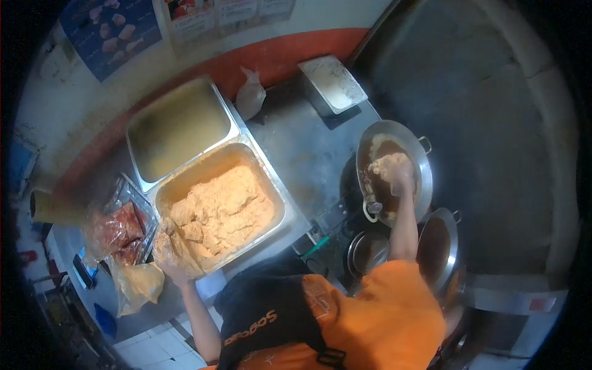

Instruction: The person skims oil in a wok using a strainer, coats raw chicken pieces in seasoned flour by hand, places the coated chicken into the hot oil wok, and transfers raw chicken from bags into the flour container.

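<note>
Head view shows what I see too: the right hand (404, 179) has its fingers wrapped around a pale coated piece (386, 164) over the wide pan (423, 179) of brown liquid (390, 147), while the left hand (176, 266) sits beside the steel tray (205, 164), its grip too unclear to tell.

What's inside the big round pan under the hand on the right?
Inside the pan there's brown liquid with pale froth. A lumpy, pale piece is at the right hand. The hand and piece hide some liquid; anything below the surface can't be seen.
</note>
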Tool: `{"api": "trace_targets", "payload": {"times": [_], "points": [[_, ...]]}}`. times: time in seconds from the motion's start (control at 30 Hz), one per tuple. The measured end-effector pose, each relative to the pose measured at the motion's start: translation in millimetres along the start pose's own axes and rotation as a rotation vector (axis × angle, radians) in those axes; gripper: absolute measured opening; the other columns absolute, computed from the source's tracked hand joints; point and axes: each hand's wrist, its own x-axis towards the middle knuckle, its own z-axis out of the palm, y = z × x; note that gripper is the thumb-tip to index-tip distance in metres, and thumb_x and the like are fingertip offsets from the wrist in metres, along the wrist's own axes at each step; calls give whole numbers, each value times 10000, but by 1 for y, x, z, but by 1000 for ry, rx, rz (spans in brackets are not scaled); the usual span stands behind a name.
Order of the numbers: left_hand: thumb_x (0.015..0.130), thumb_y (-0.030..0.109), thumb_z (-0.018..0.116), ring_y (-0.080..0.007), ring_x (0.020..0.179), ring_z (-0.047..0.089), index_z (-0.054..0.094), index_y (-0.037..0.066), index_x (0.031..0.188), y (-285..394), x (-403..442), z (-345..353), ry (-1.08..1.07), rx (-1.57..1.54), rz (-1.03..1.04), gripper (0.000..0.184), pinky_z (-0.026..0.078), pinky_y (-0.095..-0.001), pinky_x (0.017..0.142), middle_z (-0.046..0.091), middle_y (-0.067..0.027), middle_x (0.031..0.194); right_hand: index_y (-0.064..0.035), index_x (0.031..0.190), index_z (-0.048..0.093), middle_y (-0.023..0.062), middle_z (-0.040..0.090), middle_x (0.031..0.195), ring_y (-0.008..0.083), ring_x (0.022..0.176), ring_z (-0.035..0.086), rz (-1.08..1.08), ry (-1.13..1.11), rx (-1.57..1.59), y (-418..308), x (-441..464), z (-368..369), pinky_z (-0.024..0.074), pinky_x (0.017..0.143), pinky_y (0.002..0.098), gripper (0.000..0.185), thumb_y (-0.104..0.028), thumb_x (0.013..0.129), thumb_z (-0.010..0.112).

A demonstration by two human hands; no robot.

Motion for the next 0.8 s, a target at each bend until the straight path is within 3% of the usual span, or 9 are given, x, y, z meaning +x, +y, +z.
{"api": "trace_targets", "payload": {"times": [0.2,0.27,0.37,0.43,0.53,0.57,0.67,0.7,0.8], "points": [[1020,174,539,-258,1105,635,673,-54,1195,5,4,3,33,-227,-133,318,474,-377,990,684,-155,1199,-42,1137,713,179,728,1124,308,1029,690,-145,188,-231,-59,-78,5,524,904,413,347,-280,885,738],[1016,175,561,-260,1103,634,682,-50,1182,3,-1,-3,108,39,-25,304,470,-376,995,694,-153,1173,-37,1130,723,196,743,1060,340,961,710,-329,349,-334,-20,-61,9,539,875,438,351,-282,879,738],[1016,164,562,-277,1101,637,689,-41,1175,8,-2,-5,86,-9,-116,289,471,-385,993,696,-157,1171,-26,1068,723,223,732,1029,379,914,698,-258,504,-346,-98,-99,-16,526,832,466,272,-242,949,608],[1020,227,561,-291,1141,615,698,-20,1186,-4,-6,-1,41,-175,-231,327,447,-414,1024,682,-168,1212,4,1005,701,205,722,936,326,854,699,-196,413,-268,-151,-108,-31,526,799,436,287,-236,986,544],[1013,210,580,-283,1159,605,712,-14,1179,-6,-5,-2,4,79,3,309,429,-411,1047,670,-162,1253,2,1031,710,167,722,984,283,883,696,-685,509,41,-228,-150,-15,539,817,385,210,-154,963,587],[977,127,623,-293,1118,645,704,-31,1177,20,5,-5,10,-53,11,267,472,-390,1004,685,-171,1221,2,1031,710,167,722,984,283,883,696,-688,498,44,-258,-176,-1,539,817,385,210,-154,963,587],[962,83,630,-260,1170,633,692,-53,1192,34,9,1,61,-368,-73,275,449,-373,1056,674,-171,1254,-53,1114,706,125,728,1089,258,980,693,-1174,28,22,-333,-246,62,542,911,361,216,-113,915,647],[948,58,639,-231,1222,607,588,-81,1327,22,8,0,34,-310,-20,406,429,-360,1088,658,-166,1284,-80,1159,693,130,720,1070,290,1022,685,-1276,-177,-75,-331,-247,104,543,922,391,262,-114,901,661],[937,52,631,-233,1247,591,449,-88,1446,35,7,0,41,-507,-102,558,428,-352,1089,631,-163,1330,-69,1127,615,209,695,1042,406,1016,666,-1216,-679,-425,-325,-272,211,529,867,499,238,-136,903,568]]}}
